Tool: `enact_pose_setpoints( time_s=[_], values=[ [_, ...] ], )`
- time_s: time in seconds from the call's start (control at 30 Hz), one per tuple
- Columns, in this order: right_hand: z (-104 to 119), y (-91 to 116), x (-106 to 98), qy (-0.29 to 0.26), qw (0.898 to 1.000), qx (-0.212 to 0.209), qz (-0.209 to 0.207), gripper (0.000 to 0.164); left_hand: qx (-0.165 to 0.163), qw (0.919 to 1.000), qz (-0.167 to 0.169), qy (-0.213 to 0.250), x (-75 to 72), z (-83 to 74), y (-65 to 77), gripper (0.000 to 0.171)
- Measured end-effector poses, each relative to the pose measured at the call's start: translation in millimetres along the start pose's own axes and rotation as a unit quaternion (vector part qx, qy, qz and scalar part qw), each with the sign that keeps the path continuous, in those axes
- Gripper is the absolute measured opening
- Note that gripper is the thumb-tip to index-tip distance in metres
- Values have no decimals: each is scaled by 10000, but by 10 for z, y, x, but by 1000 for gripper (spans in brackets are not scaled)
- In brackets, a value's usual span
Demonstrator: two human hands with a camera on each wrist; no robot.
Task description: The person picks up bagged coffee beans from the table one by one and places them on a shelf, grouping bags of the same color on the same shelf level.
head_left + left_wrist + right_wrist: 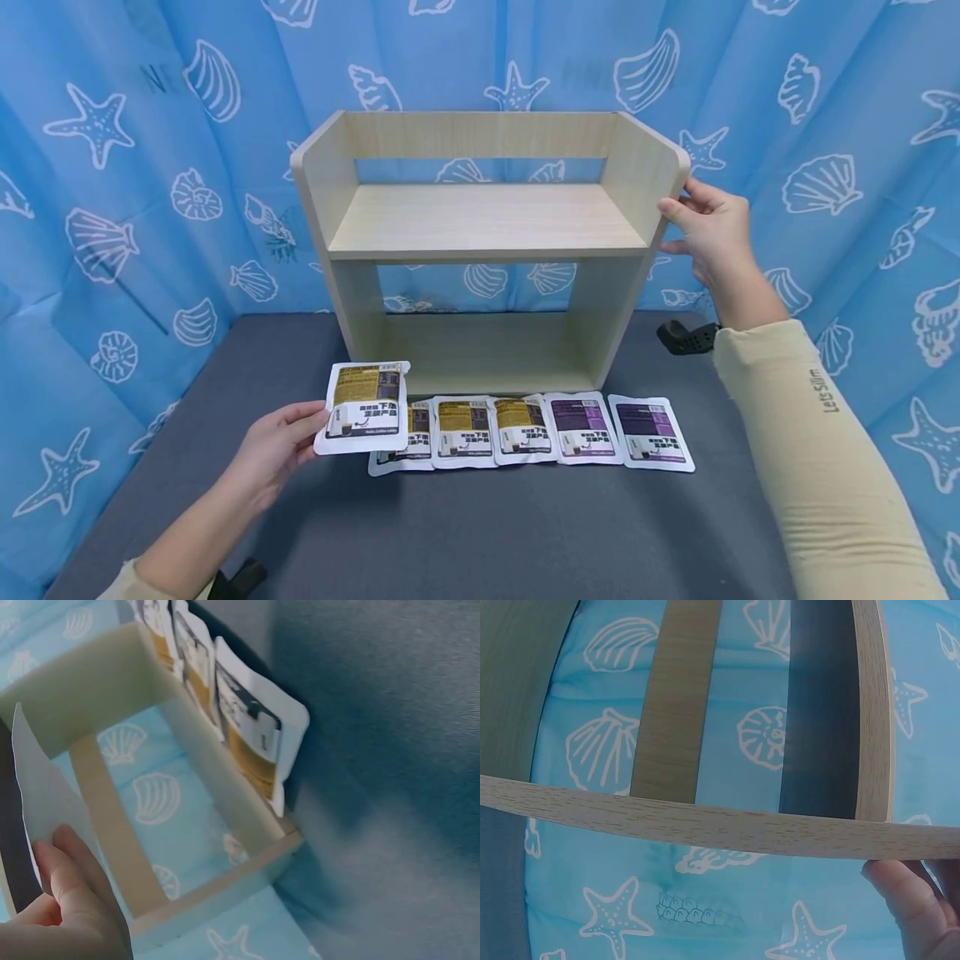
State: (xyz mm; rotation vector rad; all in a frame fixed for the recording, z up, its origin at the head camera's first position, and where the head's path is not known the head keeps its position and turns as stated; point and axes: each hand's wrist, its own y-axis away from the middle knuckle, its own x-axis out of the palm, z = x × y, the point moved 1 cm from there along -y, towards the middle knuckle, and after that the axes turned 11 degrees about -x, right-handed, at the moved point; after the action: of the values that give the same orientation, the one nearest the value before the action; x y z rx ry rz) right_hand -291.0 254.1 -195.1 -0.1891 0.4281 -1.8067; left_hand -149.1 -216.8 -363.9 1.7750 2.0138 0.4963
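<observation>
The left hand (272, 457) comes in from the left side of the desk (480, 533), and its grip is closed on a white packet (366, 408), pinching it by its left edge. The packet is up in the air, in front of the bottom left corner of the wooden shelf (487, 218), and in the head view it covers part of the first packet in the row. The top of its print, the gold part, points toward the far edge of the desk, and it leans a little to the right. Its printed face looks back at the person, and the left wrist view shows its plain white back. It looks about as tall as it is wide, so it is hard to tell which way is its long way. The right hand (711, 227) has its grip on the right side board of the shelf, up high, with the thumb by the front edge. The shelf stands near the far edge of the desk, with its open front toward the person. Just in front of it, three gold packets (463, 430) and then two purple packets (585, 428) make a row from left to right, all with their tops toward the far edge. A blue curtain (168, 279) with white shells and starfish hangs behind.
</observation>
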Motion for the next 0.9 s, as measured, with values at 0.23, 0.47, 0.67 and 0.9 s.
enact_pose_setpoints(
  time_s=[0.23, 0.47, 0.67, 0.9],
  values=[
    [-10, -5, -3, 37, 10000, 6, -20, 56, 181, 9997, 95, -140, 110, -132, 45, 46],
    [-5, -13, 6, 114, 9999, 18, -30, 56, 362, 9990, 185, -207, 214, -248, 54, 43],
    [-4, 0, 2, 17, 10000, 21, -55, 55, 356, 9989, 259, -187, 327, -335, 99, 42],
    [0, -13, 5, 55, 9999, 68, -55, 55, 359, 9985, 399, -119, 422, -472, 146, 41]
  ],
)
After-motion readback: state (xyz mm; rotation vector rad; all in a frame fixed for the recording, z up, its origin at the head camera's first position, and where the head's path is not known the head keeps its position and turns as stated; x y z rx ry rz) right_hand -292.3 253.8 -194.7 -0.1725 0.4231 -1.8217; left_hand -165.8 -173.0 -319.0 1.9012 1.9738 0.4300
